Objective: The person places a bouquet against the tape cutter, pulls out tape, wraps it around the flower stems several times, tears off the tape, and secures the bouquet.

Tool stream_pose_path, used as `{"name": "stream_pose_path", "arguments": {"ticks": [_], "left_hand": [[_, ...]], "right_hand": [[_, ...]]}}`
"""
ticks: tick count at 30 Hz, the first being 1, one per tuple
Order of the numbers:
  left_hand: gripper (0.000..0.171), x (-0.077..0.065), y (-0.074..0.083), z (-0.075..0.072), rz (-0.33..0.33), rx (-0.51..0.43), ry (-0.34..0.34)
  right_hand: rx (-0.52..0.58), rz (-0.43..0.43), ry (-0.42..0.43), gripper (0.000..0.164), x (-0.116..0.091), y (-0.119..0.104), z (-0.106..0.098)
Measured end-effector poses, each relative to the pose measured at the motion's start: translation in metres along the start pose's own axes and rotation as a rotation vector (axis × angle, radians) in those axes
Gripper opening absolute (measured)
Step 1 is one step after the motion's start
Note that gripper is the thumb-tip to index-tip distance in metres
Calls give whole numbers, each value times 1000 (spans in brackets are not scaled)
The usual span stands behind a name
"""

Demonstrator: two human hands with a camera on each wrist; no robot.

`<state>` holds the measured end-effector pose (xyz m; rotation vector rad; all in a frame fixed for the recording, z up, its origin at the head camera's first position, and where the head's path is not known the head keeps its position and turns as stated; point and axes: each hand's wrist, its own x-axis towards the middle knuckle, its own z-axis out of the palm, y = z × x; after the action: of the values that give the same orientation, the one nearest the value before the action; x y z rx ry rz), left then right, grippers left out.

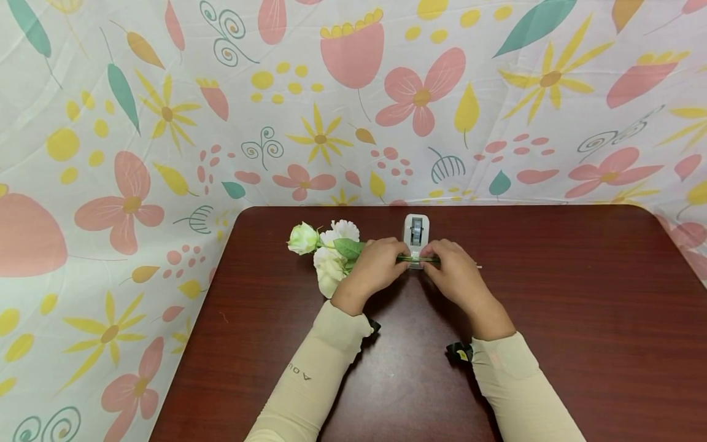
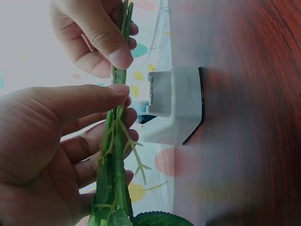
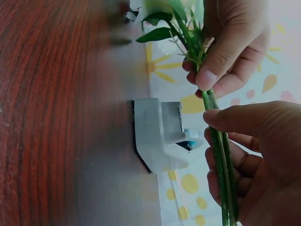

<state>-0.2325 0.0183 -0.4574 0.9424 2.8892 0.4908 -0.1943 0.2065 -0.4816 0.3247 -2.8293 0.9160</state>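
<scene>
We see a bundle of green stems (image 1: 418,259) held level above the worktop (image 1: 596,294), crossing the near end of a white tape dispenser (image 1: 417,248) in the head view. The left hand (image 1: 378,267) has its grip clamped on the stems nearer the blooms; the right hand (image 1: 457,270) pinches them just beside it, its grip closed around the barer lengths. Left of the hands we find the pale blooms (image 1: 329,270) and a green leaf (image 1: 348,248). Behind the worktop we see a flower-patterned cloth (image 1: 420,98).
</scene>
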Motion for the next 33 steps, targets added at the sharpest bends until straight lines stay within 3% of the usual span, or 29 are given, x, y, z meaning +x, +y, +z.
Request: {"name": "stream_pose_path", "arguments": {"ticks": [10,17,25,33], "left_hand": [[11,0,0,1,35,18,56],[9,1,-1,5,54,84,94],[8,2,-1,7,54,117,73],[10,2,-3,9,54,115,56]], "right_hand": [[5,43,-38,15,0,-4,-5],[22,68,-79,15,0,-4,-6],[14,69,-164,26,0,-1,-4],[67,101,-235,22,-1,2,0]]}}
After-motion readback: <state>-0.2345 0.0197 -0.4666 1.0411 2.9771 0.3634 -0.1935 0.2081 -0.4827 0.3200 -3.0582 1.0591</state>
